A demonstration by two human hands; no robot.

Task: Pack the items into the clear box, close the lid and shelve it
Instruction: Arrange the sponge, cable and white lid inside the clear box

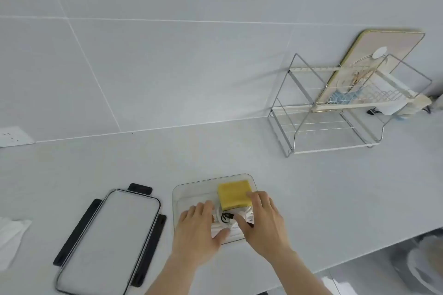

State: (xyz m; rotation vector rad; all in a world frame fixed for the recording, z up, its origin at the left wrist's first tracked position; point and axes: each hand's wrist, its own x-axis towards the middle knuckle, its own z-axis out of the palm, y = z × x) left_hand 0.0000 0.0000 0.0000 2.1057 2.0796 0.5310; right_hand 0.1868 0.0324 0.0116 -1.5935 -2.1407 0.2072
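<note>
The clear box [189, 189] stands open on the white counter in front of me. A yellow sponge [233, 193] lies in its far right part. Beside it in the box lies a white packet with black markings [225, 218]. My left hand [199, 230] rests on the box's near left side, fingers spread over the packet. My right hand [263, 220] reaches in from the right, fingertips touching the sponge and the packet. The box's lid [107, 235], clear with black latches, lies flat to the left of the box.
A two-tier wire rack [323, 124] stands at the back right against the tiled wall, with a cutting board [374, 64] leaning behind it. A white cloth [12, 235] lies at the far left. A wall socket [14, 136] is at the left. The counter edge runs at bottom right.
</note>
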